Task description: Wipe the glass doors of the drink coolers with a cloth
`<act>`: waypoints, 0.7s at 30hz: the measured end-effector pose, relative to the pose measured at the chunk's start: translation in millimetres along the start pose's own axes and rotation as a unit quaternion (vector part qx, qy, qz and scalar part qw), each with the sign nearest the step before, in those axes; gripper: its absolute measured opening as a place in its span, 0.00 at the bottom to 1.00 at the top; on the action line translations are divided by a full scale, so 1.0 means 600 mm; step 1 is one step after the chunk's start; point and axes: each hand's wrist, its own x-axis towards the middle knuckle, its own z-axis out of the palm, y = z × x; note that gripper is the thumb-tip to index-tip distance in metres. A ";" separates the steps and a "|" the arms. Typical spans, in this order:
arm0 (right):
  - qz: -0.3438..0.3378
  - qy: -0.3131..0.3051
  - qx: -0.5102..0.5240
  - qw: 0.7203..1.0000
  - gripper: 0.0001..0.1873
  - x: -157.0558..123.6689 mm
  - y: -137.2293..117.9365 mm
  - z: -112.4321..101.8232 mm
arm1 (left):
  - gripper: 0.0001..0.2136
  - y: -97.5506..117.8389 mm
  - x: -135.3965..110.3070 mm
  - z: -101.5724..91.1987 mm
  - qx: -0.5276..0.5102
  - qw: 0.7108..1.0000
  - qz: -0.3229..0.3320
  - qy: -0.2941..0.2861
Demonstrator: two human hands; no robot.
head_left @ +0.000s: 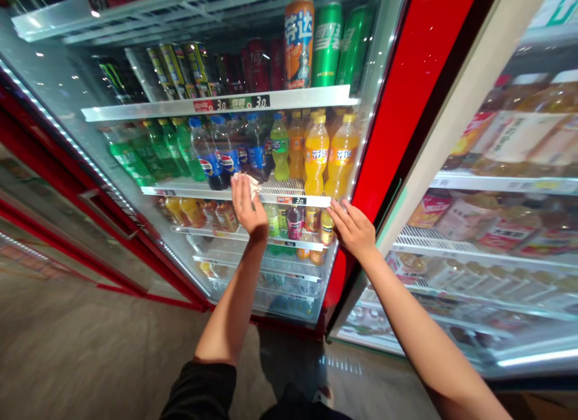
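Note:
My left hand [246,206] presses a white cloth [251,183] against the front edge of a wire shelf [280,194] inside an open drinks fridge, fingers closed over the cloth. My right hand [353,226] rests with fingers flat and stretched on the fridge's right frame by the same shelf, holding nothing. Orange soda bottles [332,158] stand just above it. Dark cola bottles [221,155] stand behind the cloth.
Green bottles [153,152] fill the shelf's left end; cans [311,44] stand on the shelf above. Smaller bottles [293,221] sit on the shelf below. The red fridge door [58,215] hangs open at left. A second glass-fronted cooler [497,215] stands closed at right.

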 end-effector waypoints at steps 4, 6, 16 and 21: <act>0.012 0.023 -0.053 0.998 0.32 -0.012 0.000 0.010 | 0.29 0.017 -0.009 0.002 -0.019 0.978 0.171 -0.122; 0.033 0.029 -0.066 0.997 0.30 -0.022 0.002 0.018 | 0.30 0.021 -0.007 0.005 -0.030 0.970 0.198 -0.134; 0.098 0.154 -0.093 0.979 0.40 -0.019 0.006 0.042 | 0.32 0.066 -0.028 0.034 -0.025 0.972 0.198 -0.120; 0.108 0.158 -0.101 0.976 0.35 -0.014 0.003 0.043 | 0.34 0.060 0.043 0.053 -0.042 0.971 0.208 -0.110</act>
